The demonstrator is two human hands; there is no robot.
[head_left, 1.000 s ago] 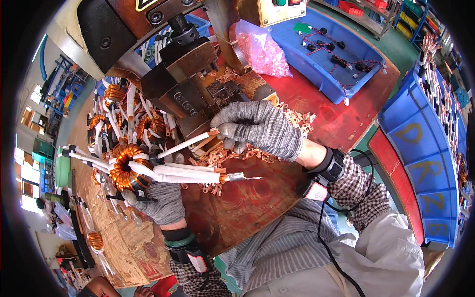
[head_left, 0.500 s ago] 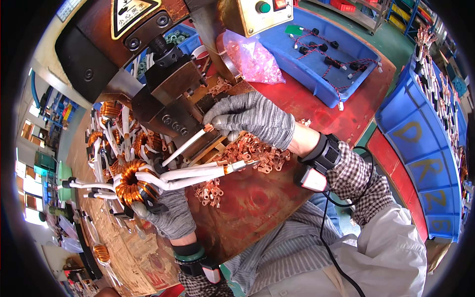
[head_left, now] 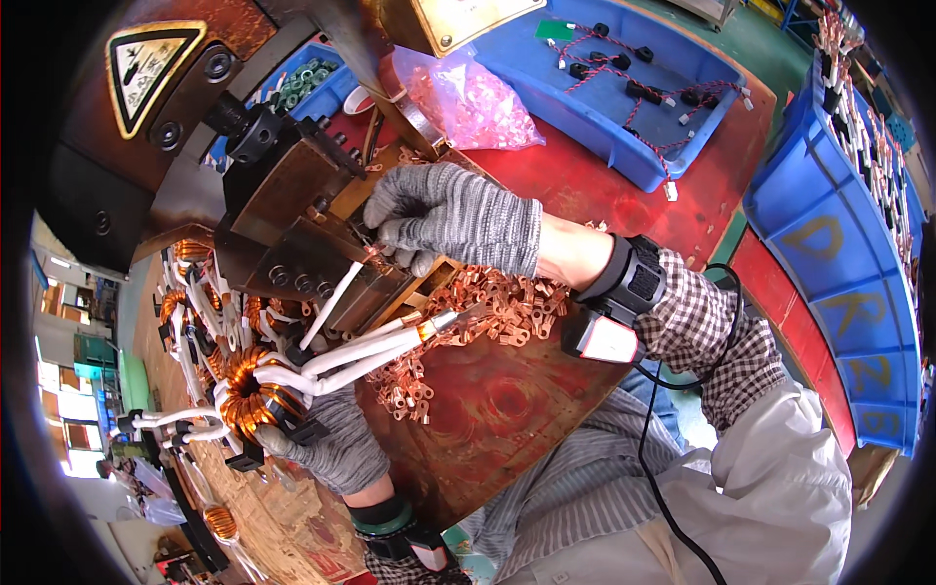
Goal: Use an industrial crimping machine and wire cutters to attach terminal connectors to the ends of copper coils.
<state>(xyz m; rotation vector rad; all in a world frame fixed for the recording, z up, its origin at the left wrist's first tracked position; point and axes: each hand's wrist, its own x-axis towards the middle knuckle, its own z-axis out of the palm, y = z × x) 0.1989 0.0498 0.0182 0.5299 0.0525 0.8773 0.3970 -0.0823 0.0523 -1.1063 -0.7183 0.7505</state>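
Toroidal inductor [head_left: 251, 410], glossy copper wire round a ring, sits clamped in the left hand's [head_left: 333, 450] knit-gloved fingers over the scuffed red surface [head_left: 468, 424]. From near it, a straight white-sleeved lead [head_left: 332, 306] slants up and right, past heaped copper lugs [head_left: 512, 310], to the right hand [head_left: 453, 219], whose fingers pinch its end at a dark steel press [head_left: 291, 187]. Beyond stands a blue plastic tray [head_left: 604, 154].
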